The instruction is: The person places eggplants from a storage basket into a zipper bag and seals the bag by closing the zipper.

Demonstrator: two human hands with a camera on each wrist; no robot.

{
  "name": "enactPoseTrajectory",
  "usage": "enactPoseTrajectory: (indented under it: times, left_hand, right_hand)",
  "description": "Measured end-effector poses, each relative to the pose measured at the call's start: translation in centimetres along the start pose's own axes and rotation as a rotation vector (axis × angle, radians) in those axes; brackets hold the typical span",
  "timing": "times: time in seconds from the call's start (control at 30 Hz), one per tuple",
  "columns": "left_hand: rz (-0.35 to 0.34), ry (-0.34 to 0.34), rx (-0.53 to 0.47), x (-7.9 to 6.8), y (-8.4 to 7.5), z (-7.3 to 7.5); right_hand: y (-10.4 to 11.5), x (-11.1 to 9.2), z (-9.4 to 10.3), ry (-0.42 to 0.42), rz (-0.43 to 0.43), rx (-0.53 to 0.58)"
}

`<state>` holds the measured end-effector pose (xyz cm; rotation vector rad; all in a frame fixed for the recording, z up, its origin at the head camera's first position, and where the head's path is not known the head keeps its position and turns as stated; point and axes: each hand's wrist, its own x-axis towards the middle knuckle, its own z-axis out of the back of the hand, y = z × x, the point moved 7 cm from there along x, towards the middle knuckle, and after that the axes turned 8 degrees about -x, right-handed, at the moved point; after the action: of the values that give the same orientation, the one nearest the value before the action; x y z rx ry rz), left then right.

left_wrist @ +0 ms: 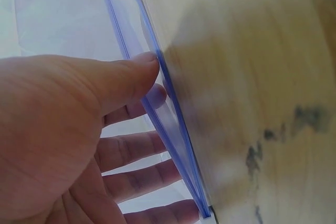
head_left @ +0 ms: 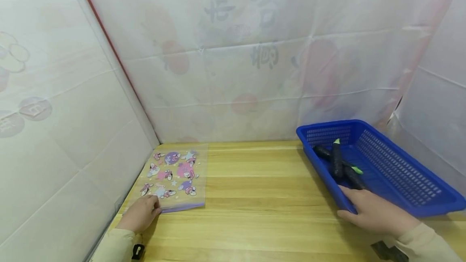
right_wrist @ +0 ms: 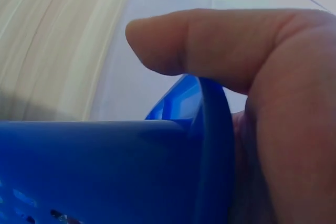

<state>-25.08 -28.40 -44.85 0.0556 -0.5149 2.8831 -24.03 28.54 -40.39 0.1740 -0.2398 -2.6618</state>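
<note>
In the head view a clear zip bag point(head_left: 174, 179) printed with pink and purple cartoon figures lies flat at the table's left. My left hand point(head_left: 140, 213) holds its near edge by the purple zip strip point(head_left: 183, 208). The left wrist view shows the thumb over the strip point(left_wrist: 173, 135), the other fingers on the far side of the film. On the right, my right hand point(head_left: 378, 211) grips the near left corner of a blue plastic basket point(head_left: 318, 169), its thumb over the rim point(right_wrist: 215, 129). Long dark eggplants point(head_left: 336, 161) with green stem ends lie inside, partly crossing each other.
The wood-grain table point(head_left: 255, 197) stretches between the bag and the basket. Pale printed sheeting point(head_left: 233, 72) hangs behind the table, with more along the left point(head_left: 73, 153) and right sides. The basket stands close to the right sheet.
</note>
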Motion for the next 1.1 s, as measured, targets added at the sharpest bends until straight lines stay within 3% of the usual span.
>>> enactPoseTrajectory:
  times: [0.5, 0.83, 1.1]
  left_hand:
    - [-0.003, 0.005, 0.005, 0.4, 0.2, 0.1]
    - [0.008, 0.015, 0.003, 0.2, 0.1, 0.1]
    - [-0.012, 0.006, 0.023, 0.3, -0.1, 0.0]
  right_hand:
    - [3.6, -1.1, -0.1, 0.049, 0.124, -0.030]
    - [4.1, -1.1, -0.4, 0.129, 0.148, 0.001]
    - [2.4, 0.4, 0.9, -0.017, 0.084, -0.074]
